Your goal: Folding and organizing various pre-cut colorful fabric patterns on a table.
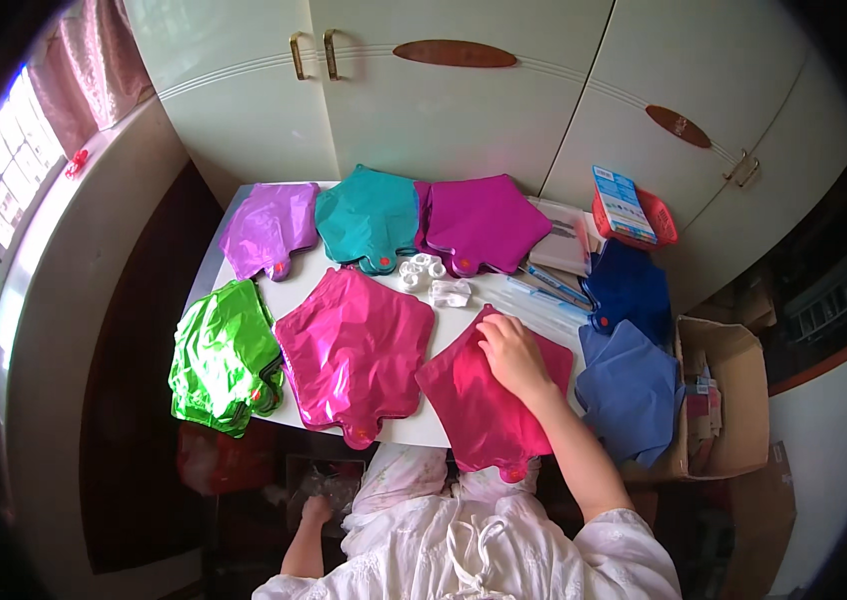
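Note:
Flat star-shaped foil balloons lie in piles by colour. My right hand (512, 352) lies on the crimson foil balloon (489, 410) at the table's front edge, its fingers curled and closed on the foil near the upper point. My left hand (317, 509) hangs low beside my lap, at a crumpled clear plastic bag (344, 485) below the table; shadow hides its fingers. Left of the crimson pile is a bright pink foil balloon pile (356, 345). A shiny green pile (224, 360) hangs over the left edge.
Along the back lie lilac (269, 225), teal (367, 213) and purple (489, 222) balloon piles. White rolls (424, 272) sit mid-table. Blue piles (632, 390) lie on the right, beside an open cardboard box (734, 400). A red basket (661, 218) stands at the back right.

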